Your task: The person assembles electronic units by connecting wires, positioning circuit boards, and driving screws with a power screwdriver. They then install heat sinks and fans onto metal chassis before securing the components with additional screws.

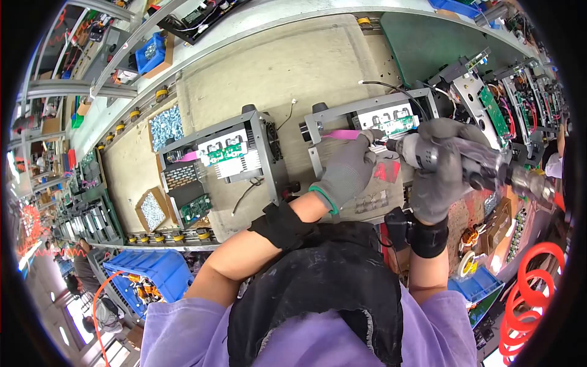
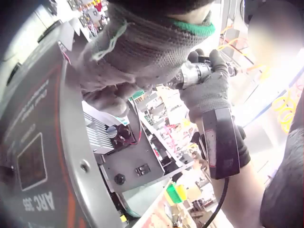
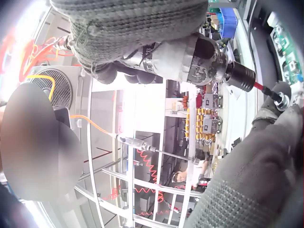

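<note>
In the head view my gloved right hand (image 1: pixel 443 168) grips a pneumatic screwdriver (image 1: pixel 420 153), its nose pointing left. My gloved left hand (image 1: pixel 347 176) is over the near side of an open-topped welder chassis (image 1: pixel 397 98). In the right wrist view, the fingertips of that left hand (image 3: pixel 256 156) pinch a small silver piece (image 3: pixel 282 101) at the end of the driver's red-and-black bit (image 3: pixel 265 89). Inside the chassis are a green circuit board (image 1: pixel 398 126) and a pink strip (image 1: pixel 341 134). The left wrist view shows its front panel (image 2: pixel 35 161), marked ARC 355, close by.
Another open welder chassis (image 1: pixel 278 165) stands to the left, with a tray of small metal parts (image 1: pixel 166 126) and a hexagonal carton of them (image 1: pixel 151 210) beyond. More chassis (image 1: pixel 477 104) line the right. A blue bin (image 1: pixel 159 269) and red coiled hose (image 1: pixel 526 287) flank me.
</note>
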`<action>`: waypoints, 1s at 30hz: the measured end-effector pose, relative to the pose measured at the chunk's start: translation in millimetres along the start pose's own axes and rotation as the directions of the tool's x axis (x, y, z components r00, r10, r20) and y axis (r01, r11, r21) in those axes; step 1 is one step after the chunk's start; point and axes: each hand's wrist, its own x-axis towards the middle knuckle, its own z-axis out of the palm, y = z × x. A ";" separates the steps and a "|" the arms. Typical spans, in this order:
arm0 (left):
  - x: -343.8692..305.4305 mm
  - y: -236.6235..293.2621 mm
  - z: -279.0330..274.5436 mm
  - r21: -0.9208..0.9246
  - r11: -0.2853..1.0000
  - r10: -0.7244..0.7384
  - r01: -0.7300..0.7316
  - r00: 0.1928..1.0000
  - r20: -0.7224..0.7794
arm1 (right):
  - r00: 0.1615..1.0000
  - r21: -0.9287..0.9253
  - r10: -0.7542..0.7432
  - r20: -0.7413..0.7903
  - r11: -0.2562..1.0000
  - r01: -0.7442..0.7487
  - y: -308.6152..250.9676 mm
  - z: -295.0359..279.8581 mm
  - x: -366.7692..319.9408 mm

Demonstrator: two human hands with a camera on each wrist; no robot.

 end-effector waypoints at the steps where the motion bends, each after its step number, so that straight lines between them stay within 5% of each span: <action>1: 5.2 2.0 0.4 0.197 0.980 0.039 -0.026 0.997 -0.063 | 0.993 -0.090 -0.057 0.103 0.994 0.067 5.6 2.7 8.1; 2: 8.6 3.8 -0.4 0.211 0.978 0.008 0.008 0.997 -0.072 | 0.997 -0.157 -0.070 -0.013 0.985 0.067 11.2 12.3 10.7; 9: 21.0 3.4 -6.8 0.207 0.970 0.153 -0.124 0.980 -0.130 | 0.995 -0.249 -0.068 0.075 0.965 0.085 44.0 1.1 13.9; 11: 16.5 15.5 -16.5 0.690 0.719 0.302 -0.088 0.933 -0.195 | 0.995 -0.314 -0.039 0.090 0.947 0.066 46.9 -10.1 12.2; 12: 18.2 12.7 -18.2 0.688 0.720 0.301 -0.087 0.933 -0.197 | 0.994 -0.378 -0.016 0.104 0.924 0.054 46.3 -10.8 12.1; 14: 23.9 3.3 -20.6 0.898 0.418 0.437 -0.133 0.896 -0.070 | 0.997 -0.356 0.041 0.062 0.935 -0.017 38.2 -1.8 8.7; 19: 30.4 1.5 -19.6 0.896 0.427 0.435 -0.126 0.897 -0.081 | 0.998 -0.255 0.050 0.047 0.966 -0.037 34.2 12.2 12.8; 21: 30.3 1.3 -20.3 0.887 0.439 0.425 -0.142 0.903 -0.066 | 0.993 -0.314 -0.051 0.110 0.946 0.084 40.4 9.4 17.4; 25: 34.9 -6.3 -18.5 0.846 0.510 0.529 -0.158 0.833 -0.163 | 0.998 -0.286 0.048 0.041 0.958 -0.034 43.4 19.6 20.8; 28: 40.0 -8.9 -16.5 0.819 0.548 0.540 -0.171 0.820 -0.189 | 0.965 -0.445 0.021 0.260 0.890 0.101 49.1 8.6 29.0; 30: 37.8 -6.1 -19.3 0.798 0.578 0.525 -0.171 0.826 -0.204 | 0.978 -0.390 0.006 0.210 0.918 0.078 55.9 13.6 25.1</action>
